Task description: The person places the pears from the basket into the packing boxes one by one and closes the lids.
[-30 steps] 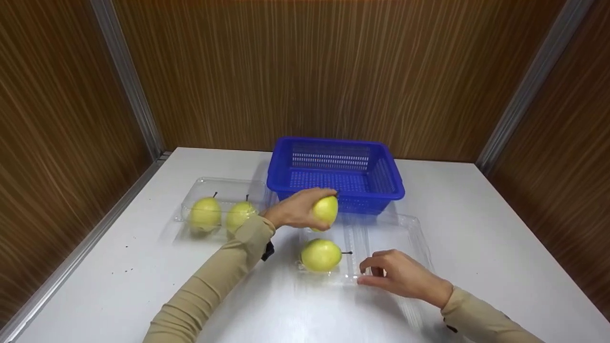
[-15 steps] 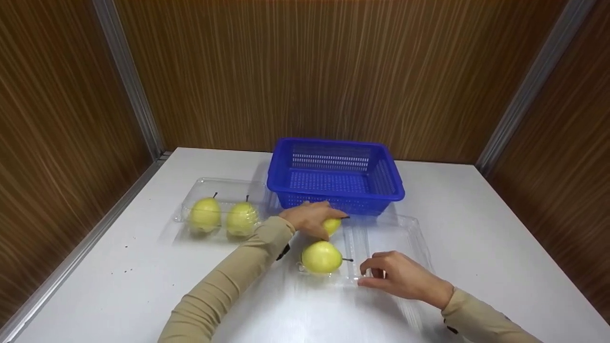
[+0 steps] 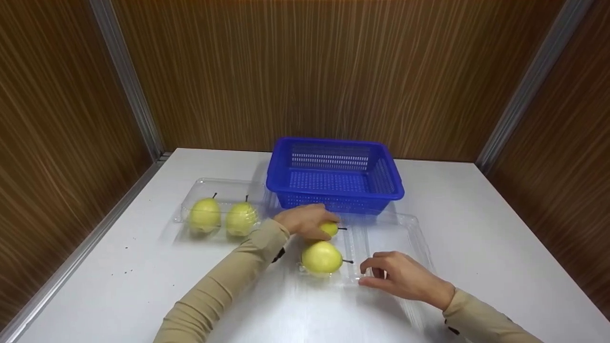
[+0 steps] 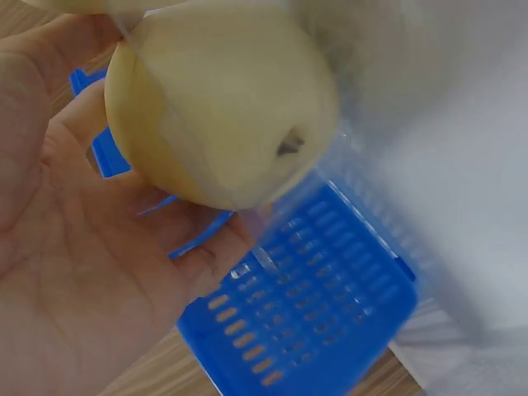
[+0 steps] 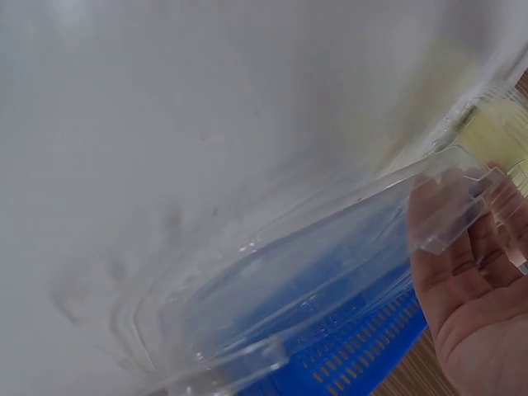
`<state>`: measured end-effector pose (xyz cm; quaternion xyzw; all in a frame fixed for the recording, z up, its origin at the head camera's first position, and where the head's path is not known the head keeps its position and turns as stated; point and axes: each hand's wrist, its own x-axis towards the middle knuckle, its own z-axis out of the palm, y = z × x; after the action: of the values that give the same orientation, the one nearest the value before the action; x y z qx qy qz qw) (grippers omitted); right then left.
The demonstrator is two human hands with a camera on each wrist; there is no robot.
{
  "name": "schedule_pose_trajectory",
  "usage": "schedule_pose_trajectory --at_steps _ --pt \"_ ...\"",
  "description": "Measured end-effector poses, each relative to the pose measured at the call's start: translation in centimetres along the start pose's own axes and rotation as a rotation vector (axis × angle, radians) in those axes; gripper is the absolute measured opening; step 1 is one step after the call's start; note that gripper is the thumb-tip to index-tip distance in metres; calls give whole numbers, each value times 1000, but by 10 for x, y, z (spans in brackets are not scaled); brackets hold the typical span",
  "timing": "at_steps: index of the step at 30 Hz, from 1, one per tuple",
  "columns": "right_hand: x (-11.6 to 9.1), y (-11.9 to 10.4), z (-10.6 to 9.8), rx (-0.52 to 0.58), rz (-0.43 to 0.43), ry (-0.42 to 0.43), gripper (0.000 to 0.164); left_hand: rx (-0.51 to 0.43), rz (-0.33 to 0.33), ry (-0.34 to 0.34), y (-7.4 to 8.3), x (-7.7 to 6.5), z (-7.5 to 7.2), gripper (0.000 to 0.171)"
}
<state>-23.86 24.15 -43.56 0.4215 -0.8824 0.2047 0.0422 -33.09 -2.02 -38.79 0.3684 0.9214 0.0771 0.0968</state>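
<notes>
My left hand (image 3: 305, 222) holds a yellow pear (image 3: 329, 228) on its side, its stem pointing right, in the left half of an opened clear plastic clamshell box (image 3: 393, 233). In the left wrist view the fingers curl about the pear (image 4: 223, 103), whose base end faces the camera. A second pear (image 3: 321, 257) lies nearer the front of that half, its stem also to the right. At the box's front edge my right hand (image 3: 405, 276) pinches the clear plastic; the right wrist view has the edge (image 5: 450, 219) between thumb and fingers.
Behind the box stands a blue basket (image 3: 333, 195) with nothing in it. A clear box (image 3: 228, 183) at the left has two pears (image 3: 205, 215) in it. Wood-grain panels (image 3: 305, 76) wall in the white table (image 3: 119, 295) at the back and both sides.
My left hand has lowered its pear from in front of the basket down into the box. The pear at the front has shifted slightly toward the near edge. My right hand stays put.
</notes>
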Motion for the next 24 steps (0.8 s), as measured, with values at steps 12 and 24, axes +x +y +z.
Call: schedule_pose_trajectory --at_steps 12,24 --pt "-6 2 -3 -21 28 -7 40 -154 -109 320 -21 -17 5 38" --pt "-17 14 -7 -122 71 71 54 -279 -261 279 -25 -24 13 67"
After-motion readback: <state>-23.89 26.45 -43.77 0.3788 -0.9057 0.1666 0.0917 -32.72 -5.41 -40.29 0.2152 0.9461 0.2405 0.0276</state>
